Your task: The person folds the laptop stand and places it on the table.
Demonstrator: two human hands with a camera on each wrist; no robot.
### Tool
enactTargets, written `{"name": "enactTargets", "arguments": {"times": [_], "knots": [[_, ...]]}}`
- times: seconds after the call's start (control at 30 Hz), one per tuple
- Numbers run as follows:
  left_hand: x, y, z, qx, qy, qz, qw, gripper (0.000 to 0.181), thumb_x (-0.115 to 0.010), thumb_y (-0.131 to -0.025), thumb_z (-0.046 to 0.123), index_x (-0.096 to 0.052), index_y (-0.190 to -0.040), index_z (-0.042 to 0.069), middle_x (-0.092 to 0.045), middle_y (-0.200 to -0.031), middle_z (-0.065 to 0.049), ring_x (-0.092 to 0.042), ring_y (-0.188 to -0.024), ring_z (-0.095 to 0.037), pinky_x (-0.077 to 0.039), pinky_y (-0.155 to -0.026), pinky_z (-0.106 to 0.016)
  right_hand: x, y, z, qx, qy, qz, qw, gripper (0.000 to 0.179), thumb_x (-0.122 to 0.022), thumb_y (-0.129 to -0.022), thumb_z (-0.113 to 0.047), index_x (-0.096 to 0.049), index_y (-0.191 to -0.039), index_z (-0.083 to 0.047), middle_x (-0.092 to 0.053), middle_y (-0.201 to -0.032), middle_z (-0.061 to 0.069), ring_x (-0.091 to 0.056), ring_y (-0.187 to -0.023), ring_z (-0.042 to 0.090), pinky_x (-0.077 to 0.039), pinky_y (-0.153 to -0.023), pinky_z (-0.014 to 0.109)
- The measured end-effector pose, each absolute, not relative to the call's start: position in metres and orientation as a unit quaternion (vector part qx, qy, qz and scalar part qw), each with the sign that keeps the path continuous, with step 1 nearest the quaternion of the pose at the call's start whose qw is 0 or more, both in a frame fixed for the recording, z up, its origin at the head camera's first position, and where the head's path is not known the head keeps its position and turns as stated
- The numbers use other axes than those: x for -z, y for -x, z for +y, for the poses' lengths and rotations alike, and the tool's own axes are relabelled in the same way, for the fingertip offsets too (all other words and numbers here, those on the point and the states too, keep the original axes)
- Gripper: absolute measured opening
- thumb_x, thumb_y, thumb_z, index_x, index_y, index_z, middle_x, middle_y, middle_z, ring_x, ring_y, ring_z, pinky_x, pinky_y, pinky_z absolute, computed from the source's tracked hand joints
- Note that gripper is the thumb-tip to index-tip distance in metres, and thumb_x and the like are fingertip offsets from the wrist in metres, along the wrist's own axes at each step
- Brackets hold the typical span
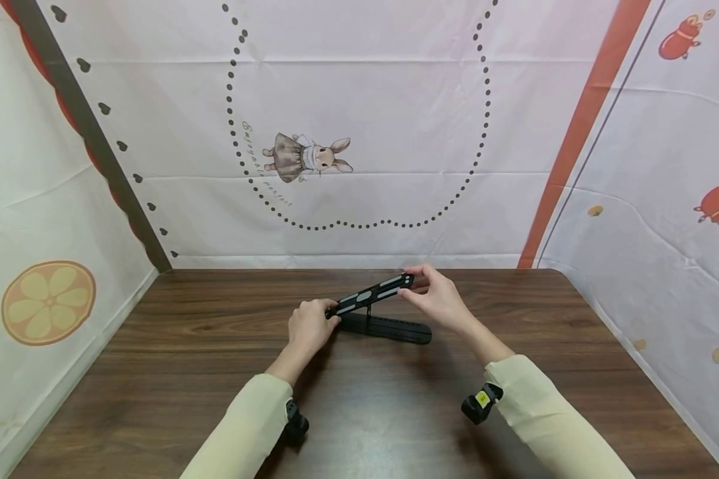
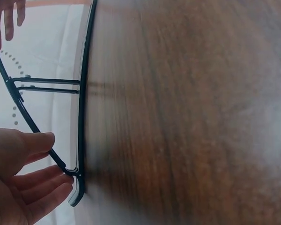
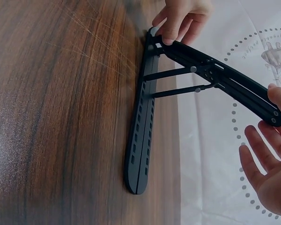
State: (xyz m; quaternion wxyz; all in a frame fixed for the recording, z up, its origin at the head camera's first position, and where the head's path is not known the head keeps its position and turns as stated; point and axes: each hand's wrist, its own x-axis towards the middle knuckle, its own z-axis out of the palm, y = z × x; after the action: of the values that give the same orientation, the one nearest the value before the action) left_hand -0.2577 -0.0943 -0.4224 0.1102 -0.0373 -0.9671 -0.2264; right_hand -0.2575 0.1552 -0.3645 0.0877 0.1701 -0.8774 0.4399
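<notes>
A black folding laptop stand [image 1: 365, 297] with grey pads stands half unfolded on the table. Its slotted base [image 3: 141, 150] lies along the wood, while the upper arm slopes up to the right. Two thin struts [image 2: 51, 81] link the halves. My left hand [image 1: 309, 324] pinches the low hinged end, thumb on one side and fingers on the other. At the raised end, my right hand [image 1: 440, 298] holds the tip of the upper arm between thumb and fingers. In the right wrist view, the other right-hand fingers [image 3: 257, 140] spread loosely below that tip.
The brown wooden table [image 1: 174, 372] ends at a white printed cloth [image 1: 365, 120] behind, with more cloth on both sides. Black wrist cameras sit on both sleeves, the right one [image 1: 482, 402] with a yellow label.
</notes>
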Motion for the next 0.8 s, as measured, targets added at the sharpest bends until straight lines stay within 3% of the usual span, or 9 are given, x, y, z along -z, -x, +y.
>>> {"name": "enactTargets", "arguments": {"times": [0.33,0.63,0.8], "knots": [[0.422,0.264,-0.096,0.235,0.029,-0.965,0.109,0.027,-0.072,-0.079,0.025,-0.070,-0.106,0.021,-0.070,-0.097,-0.003,-0.061,-0.060,-0.021,-0.040,-0.043,-0.029,0.365,0.257,0.156,-0.436,-0.184,-0.876,0.091,0.042,-0.066,-0.085,-0.019,-0.052,-0.123,-0.006,-0.059,-0.117,0.011,-0.064,-0.094,0.024,-0.053,-0.076,0.035],[0.424,0.267,-0.096,0.246,0.012,-0.963,0.110,0.026,-0.073,-0.078,0.026,-0.071,-0.104,0.024,-0.070,-0.098,0.000,-0.064,-0.067,-0.022,-0.041,-0.045,-0.029,0.376,0.254,0.164,-0.408,-0.210,-0.884,0.090,0.050,-0.065,-0.086,-0.017,-0.045,-0.132,-0.012,-0.059,-0.121,0.011,-0.063,-0.097,0.025,-0.053,-0.071,0.035],[0.423,0.267,-0.095,0.253,-0.002,-0.962,0.101,0.026,-0.074,-0.077,0.028,-0.071,-0.103,0.025,-0.071,-0.098,-0.001,-0.060,-0.061,-0.019,-0.039,-0.043,-0.029,0.387,0.252,0.170,-0.400,-0.237,-0.883,0.064,0.046,-0.064,-0.087,-0.015,-0.048,-0.129,-0.008,-0.057,-0.124,0.013,-0.061,-0.101,0.030,-0.053,-0.073,0.034]]}}
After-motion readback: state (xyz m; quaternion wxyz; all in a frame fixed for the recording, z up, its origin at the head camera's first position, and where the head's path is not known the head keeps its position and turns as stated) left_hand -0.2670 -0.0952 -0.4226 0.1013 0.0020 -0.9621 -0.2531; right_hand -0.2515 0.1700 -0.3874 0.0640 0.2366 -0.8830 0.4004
